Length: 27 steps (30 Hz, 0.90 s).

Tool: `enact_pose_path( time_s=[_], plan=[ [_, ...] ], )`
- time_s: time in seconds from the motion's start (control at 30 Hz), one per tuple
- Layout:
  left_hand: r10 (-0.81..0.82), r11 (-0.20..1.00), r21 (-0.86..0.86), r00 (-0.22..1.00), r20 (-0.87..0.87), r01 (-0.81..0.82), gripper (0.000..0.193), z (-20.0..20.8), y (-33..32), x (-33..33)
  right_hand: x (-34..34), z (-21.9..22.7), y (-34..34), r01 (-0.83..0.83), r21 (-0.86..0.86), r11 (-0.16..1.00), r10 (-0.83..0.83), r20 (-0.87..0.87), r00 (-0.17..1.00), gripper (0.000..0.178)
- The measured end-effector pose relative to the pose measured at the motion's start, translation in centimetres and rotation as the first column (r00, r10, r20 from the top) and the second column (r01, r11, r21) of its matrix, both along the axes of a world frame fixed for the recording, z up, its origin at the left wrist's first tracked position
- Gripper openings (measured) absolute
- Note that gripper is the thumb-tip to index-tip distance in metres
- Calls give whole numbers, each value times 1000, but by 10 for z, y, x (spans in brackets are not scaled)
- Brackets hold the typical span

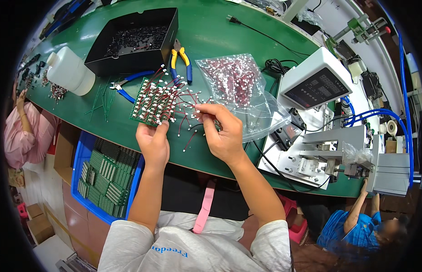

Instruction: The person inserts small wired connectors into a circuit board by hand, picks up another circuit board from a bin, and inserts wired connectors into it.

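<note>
Just left of the frame's middle, see a green circuit board [147, 109], pinched by its lower edge in the left hand [153, 144]. Likely light and stiff; best held by the rim, clear of the soft, snag-prone wire leads [186, 92]. At centre, find the right hand [224, 133], fingertips close together by the leads; cannot tell whether pinching one. Note blue lettering [169, 251] on the grey shirt [143, 254], lower middle.

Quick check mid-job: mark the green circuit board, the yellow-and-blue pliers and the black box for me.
Green circuit board [150, 102]: head view, middle of its connector-covered face.
Yellow-and-blue pliers [184, 57]: head view, yellow part of the right handle.
Black box [129, 65]: head view, outside of its near wall.
</note>
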<state>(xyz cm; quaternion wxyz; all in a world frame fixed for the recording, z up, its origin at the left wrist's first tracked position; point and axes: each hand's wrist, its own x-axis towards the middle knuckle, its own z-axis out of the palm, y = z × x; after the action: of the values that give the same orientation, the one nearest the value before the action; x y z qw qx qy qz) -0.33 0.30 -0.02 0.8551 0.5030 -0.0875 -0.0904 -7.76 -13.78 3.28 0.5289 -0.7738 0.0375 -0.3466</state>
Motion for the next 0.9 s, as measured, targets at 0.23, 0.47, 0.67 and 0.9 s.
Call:
enact_pose_path(
  time_s=[0.23, 0.47, 0.67, 0.9],
  plan=[
    [8, 1000, 3, 1000, 1, -8, 38, -1, -1, 0, -1, -2, 2, -21, 349, 937, 72, -131, 989, 19],
    [-4, 1000, 11, 1000, -2, 4, 38, 0, 1, 0, -4, 4, 5, -48, 332, 942, 114, -181, 977, 16],
    [-57, 998, -1, 998, -18, 57, 38, 1, 1, 0, -6, 7, 5, -72, 284, 956, 138, -220, 966, 13],
    [-160, 987, 1, 984, -85, 160, 36, -2, 4, 3, -3, 5, 9, -102, 198, 975, 139, -185, 973, 9]
  ],
)
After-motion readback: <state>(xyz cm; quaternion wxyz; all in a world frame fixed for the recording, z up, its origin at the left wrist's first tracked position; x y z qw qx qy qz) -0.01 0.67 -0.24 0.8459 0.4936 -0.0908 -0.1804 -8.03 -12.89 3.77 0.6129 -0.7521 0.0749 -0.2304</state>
